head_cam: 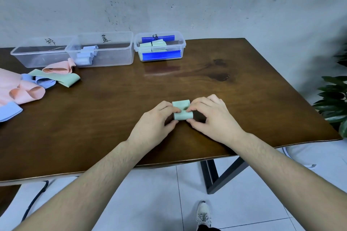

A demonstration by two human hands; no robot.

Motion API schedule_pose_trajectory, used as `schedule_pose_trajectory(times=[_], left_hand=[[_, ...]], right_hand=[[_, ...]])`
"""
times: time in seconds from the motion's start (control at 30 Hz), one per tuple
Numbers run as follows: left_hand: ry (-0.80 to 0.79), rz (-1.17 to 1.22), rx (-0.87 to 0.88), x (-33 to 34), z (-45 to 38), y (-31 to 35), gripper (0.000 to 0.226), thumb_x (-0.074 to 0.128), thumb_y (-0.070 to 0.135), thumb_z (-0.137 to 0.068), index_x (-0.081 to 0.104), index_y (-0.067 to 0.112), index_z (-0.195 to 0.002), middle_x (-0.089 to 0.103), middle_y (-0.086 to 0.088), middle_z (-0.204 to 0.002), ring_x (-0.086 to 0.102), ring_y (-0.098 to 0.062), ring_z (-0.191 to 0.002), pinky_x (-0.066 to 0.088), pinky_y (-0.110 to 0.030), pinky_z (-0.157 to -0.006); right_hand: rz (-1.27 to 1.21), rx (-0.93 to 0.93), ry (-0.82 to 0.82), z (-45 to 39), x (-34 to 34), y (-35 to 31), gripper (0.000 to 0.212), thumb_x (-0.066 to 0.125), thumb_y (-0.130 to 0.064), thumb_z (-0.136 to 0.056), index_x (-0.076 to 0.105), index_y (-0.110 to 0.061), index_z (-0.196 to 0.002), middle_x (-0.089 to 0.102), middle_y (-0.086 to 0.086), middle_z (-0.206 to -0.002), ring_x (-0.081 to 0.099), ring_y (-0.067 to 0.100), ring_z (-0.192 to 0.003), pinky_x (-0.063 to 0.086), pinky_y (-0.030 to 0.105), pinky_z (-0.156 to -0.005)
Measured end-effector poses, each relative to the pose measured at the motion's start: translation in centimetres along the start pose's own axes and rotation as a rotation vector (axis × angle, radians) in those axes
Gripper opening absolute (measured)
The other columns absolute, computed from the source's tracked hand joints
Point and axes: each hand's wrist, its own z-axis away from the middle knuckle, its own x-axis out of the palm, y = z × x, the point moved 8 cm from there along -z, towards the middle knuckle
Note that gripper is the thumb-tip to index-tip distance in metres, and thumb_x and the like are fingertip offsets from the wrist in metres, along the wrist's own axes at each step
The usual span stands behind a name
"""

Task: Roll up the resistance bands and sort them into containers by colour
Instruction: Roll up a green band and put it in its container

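Green band (182, 111) being rolled on worktop (112, 110), axis lying left-right.
Ends being pinched by left hand (157, 118) and right hand (210, 116) fingers; green-labelled container (181, 45) far ahead.

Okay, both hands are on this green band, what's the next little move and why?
Probably finish the last turn: the green band pinched between left hand and right hand shows a short flat tail beyond the roll. Then it likely belongs in the right-hand container holding green rolls.
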Motion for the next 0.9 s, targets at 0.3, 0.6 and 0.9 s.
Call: schedule_pose_trajectory(times=[0.3, 0.6, 0.9], left_hand=[[0.022, 0.021, 0.001, -0.3, 0.2, 0.1, 0.028, 0.071, 0.026, -0.089, 0.069, 0.027, -0.117, 0.057, 0.016, -0.112, 0.051, 0.014, -0.079, 0.035, -0.001, -0.065], [0.024, 0.051, 0.090, -0.2, 2.8, 2.0, 0.024, 0.073, 0.027, -0.086, 0.069, 0.030, -0.110, 0.059, 0.019, -0.108, 0.049, -0.002, -0.060, 0.040, -0.010, -0.057], [0.028, 0.021, 0.015, 0.1, 2.5, 1.6, 0.027, 0.065, 0.036, -0.091, 0.066, 0.028, -0.117, 0.048, 0.020, -0.110, 0.054, -0.014, -0.062, 0.052, -0.031, -0.061]], right_hand=[[-0.034, 0.011, -0.059, 0.1, -0.1, -0.4, 0.027, 0.071, -0.033, -0.091, 0.066, -0.030, -0.118, 0.063, -0.015, -0.117, 0.044, 0.004, -0.102, 0.042, 0.031, -0.096], [-0.102, 0.004, -0.083, 3.2, -0.8, -0.8, 0.030, 0.076, -0.031, -0.087, 0.067, -0.031, -0.116, 0.064, -0.021, -0.112, 0.048, 0.004, -0.096, 0.038, 0.018, -0.086], [-0.062, -0.033, -0.012, 3.3, -0.7, -0.7, 0.027, 0.072, -0.035, -0.088, 0.067, -0.032, -0.115, 0.057, -0.019, -0.115, 0.044, 0.008, -0.100, 0.045, 0.034, -0.089]])
